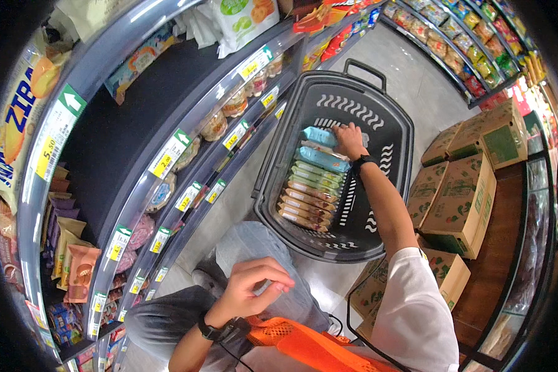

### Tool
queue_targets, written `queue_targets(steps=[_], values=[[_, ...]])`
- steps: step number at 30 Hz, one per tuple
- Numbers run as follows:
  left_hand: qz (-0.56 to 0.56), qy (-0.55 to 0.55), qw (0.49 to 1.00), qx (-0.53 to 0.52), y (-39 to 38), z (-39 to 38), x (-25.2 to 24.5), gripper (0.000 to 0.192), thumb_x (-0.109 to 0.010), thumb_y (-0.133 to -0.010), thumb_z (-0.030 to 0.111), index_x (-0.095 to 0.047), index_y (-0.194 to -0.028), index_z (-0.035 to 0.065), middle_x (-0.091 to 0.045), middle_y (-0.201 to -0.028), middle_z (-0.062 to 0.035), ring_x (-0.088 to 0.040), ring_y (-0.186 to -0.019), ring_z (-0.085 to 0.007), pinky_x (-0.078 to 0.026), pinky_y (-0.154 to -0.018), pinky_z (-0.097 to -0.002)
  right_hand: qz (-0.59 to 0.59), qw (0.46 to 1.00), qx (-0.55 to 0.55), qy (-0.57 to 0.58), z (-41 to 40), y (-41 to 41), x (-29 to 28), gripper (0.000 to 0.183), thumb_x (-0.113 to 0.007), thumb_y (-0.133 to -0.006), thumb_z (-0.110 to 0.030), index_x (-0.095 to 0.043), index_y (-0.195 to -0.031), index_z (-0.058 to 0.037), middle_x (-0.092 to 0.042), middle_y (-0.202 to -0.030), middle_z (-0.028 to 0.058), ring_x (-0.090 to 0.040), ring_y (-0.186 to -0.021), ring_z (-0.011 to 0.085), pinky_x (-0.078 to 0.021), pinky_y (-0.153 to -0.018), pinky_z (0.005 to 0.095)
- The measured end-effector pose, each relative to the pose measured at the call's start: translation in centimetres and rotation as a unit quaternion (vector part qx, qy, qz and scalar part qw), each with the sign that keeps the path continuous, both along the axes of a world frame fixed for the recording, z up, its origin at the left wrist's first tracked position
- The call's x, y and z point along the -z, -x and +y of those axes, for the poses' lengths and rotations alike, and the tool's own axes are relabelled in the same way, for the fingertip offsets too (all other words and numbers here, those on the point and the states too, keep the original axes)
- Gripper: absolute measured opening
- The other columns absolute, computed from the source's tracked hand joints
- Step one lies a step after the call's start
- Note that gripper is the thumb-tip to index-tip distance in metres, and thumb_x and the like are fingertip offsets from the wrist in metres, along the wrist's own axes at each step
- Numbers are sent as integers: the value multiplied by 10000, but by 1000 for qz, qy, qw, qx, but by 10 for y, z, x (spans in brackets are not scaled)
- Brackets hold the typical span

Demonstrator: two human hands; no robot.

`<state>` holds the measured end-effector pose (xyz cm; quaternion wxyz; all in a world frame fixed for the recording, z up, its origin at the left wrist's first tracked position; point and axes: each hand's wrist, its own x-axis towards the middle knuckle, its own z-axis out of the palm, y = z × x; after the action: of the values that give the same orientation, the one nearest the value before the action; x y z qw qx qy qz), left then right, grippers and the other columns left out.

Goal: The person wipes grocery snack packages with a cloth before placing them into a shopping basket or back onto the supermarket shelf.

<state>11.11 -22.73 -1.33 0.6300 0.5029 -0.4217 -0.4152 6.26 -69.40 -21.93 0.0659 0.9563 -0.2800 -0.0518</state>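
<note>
A black plastic shopping basket (pixel 337 162) stands on the floor before me. Along its left side runs a row of small packets: brown packets (pixel 307 207) nearest me, then green packets (pixel 318 176), then a blue packet (pixel 323 159) and another blue packet (pixel 320 136) farthest off. My right hand (pixel 348 139) reaches inside, its fingers beside the farthest blue packet; whether they grip it cannot be told. A black band is on that wrist. My left hand (pixel 260 286) is held above my knee, fingers curled with a gap before the thumb and nothing visible in it.
Shelves with price tags and packaged snacks curve along the left, with a dark shelf board (pixel 135 116) at upper left. Cardboard boxes (pixel 455 200) are stacked right of the basket. Snack racks (pixel 451 42) stand at the upper right. An orange mesh vest (pixel 302 339) and a black cable show near my body.
</note>
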Motion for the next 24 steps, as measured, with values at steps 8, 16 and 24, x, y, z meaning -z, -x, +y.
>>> queue_targets(steps=[8,16,24], values=[[-82,27,996,-35,1,0,-1,158,-667,-833,-86,-717,-942,16,-721,-889,-88,-692,-757,-214,-536,-664,-309,-4,999,43,20,-7,-13,29,468,-786,-737,-262,-675,-1178,-153,-694,-1136,120,-586,-1147,334,-470,-918,462],[-53,29,998,-2,6,2,-6,105,-641,-881,-43,-710,-947,2,-709,-912,-94,-681,-775,-186,-533,-665,-299,-97,991,1,-93,44,-28,-93,466,-758,-769,-308,-676,-1180,-104,-717,-988,241,-683,-932,432,-557,-829,517],[-21,69,997,-29,12,17,-2,101,-593,-911,21,-674,-971,24,-714,-920,-33,-690,-822,-128,-525,-623,-269,-326,897,-283,-95,243,-159,-277,346,-706,-838,-272,-628,-1118,-85,-684,-1024,174,-671,-928,405,-546,-795,483]])
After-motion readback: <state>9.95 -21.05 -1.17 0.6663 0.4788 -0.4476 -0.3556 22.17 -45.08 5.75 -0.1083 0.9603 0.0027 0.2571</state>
